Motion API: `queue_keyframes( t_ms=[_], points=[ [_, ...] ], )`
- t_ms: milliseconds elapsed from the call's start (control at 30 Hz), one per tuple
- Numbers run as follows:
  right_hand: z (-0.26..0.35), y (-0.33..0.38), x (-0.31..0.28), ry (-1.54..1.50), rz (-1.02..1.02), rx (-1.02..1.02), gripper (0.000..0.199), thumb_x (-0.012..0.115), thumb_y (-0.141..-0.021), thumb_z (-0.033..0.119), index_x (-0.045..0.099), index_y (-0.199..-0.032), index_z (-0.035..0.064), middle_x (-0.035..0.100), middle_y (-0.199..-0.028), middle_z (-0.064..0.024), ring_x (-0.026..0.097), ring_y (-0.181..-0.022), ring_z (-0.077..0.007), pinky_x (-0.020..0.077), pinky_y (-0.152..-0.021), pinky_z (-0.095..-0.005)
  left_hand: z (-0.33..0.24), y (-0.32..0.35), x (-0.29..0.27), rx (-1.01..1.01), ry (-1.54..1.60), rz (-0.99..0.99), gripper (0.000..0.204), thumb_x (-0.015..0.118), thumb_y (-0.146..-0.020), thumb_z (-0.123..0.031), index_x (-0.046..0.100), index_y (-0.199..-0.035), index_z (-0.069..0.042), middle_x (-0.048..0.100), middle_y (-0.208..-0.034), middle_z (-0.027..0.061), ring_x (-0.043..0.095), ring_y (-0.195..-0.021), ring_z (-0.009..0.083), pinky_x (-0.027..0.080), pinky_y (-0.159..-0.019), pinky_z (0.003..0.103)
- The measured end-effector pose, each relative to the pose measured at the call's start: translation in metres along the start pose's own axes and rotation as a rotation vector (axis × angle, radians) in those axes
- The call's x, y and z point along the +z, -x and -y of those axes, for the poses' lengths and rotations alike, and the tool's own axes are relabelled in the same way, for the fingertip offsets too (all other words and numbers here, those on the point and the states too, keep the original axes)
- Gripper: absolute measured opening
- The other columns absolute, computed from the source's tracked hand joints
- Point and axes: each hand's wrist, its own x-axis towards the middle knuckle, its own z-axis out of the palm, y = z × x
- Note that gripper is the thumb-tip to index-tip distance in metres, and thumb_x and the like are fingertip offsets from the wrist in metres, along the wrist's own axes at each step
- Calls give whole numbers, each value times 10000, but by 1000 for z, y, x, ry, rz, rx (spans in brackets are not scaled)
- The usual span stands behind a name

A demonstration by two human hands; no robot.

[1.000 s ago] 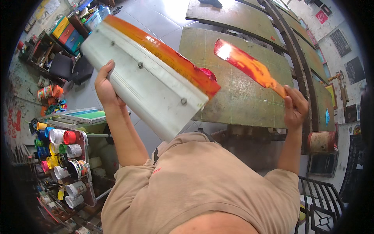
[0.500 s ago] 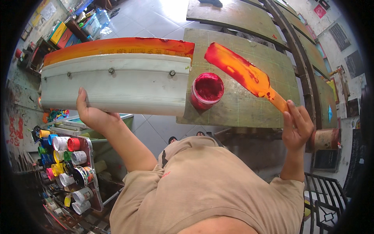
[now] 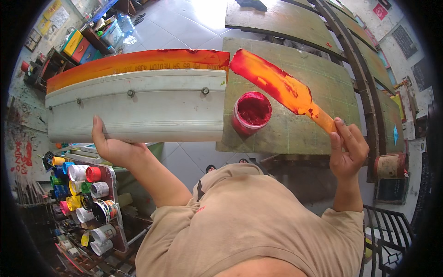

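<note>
My left hand [image 3: 115,145] grips a long screen-printing squeegee [image 3: 152,104] from below, thumb up its near face. The squeegee has a pale metal holder with bolts and an orange blade [image 3: 138,66] along its far edge, smeared with red ink. Between the fingers and thumb of my right hand [image 3: 349,147] is the handle of an orange ink spatula [image 3: 277,83], coated in red. The spatula's tip is right by the blade's right end; whether they touch I cannot tell. An open jar of dark red ink [image 3: 253,113] stands on the greenish board [image 3: 304,120] below the spatula.
Several paint pots [image 3: 92,191] crowd a rack at my left. More flat boards [image 3: 281,23] lie beyond, along a dark metal rail [image 3: 364,92]. A reddish-brown can [image 3: 391,166] is at the right, near black metal bars [image 3: 385,231]. Tiled floor [image 3: 170,27] shows behind the squeegee.
The spatula has moved left, bringing its tip up to the squeegee blade's right end. The squeegee has tilted slightly, showing more of its blade. The view has shifted a little.
</note>
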Motion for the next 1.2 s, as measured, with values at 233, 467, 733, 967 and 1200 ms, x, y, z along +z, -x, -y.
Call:
queue_keyframes(
  t_ms=[233,467,733,967,1200],
  points=[
    [7,-3,5,24,-14,-29,235,647,-755,87,628,-965,-17,483,-563,-71,452,-455,-140,333,-419,-239,0,2,2,13,26,8,448,566,-747,-192,447,-1106,46,503,-1031,129,526,-951,229,442,-812,347],
    [9,-3,2,54,0,-30,240,654,-748,82,630,-965,-17,466,-552,-65,442,-441,-138,327,-409,-237,-1,9,5,24,21,23,440,563,-745,-195,454,-1099,43,504,-1027,128,529,-940,229,447,-801,344],
    [7,-7,-7,113,20,-98,243,659,-747,98,634,-966,-4,438,-537,-53,406,-422,-133,304,-393,-242,-2,15,6,-4,19,10,436,563,-745,-203,463,-1091,42,505,-1008,122,528,-933,227,446,-796,346],
    [4,-10,-12,129,27,-127,245,671,-732,96,641,-960,10,419,-530,-49,387,-415,-136,285,-380,-255,-1,20,3,24,10,37,401,565,-737,-211,490,-1050,29,511,-970,118,538,-898,222,456,-760,344],
    [7,-11,-12,99,30,-166,254,681,-715,99,645,-955,24,389,-527,-45,374,-414,-144,285,-383,-271,-7,26,-4,-5,34,61,357,550,-742,-208,501,-1014,19,512,-949,117,544,-868,216,465,-724,339]
  ],
)
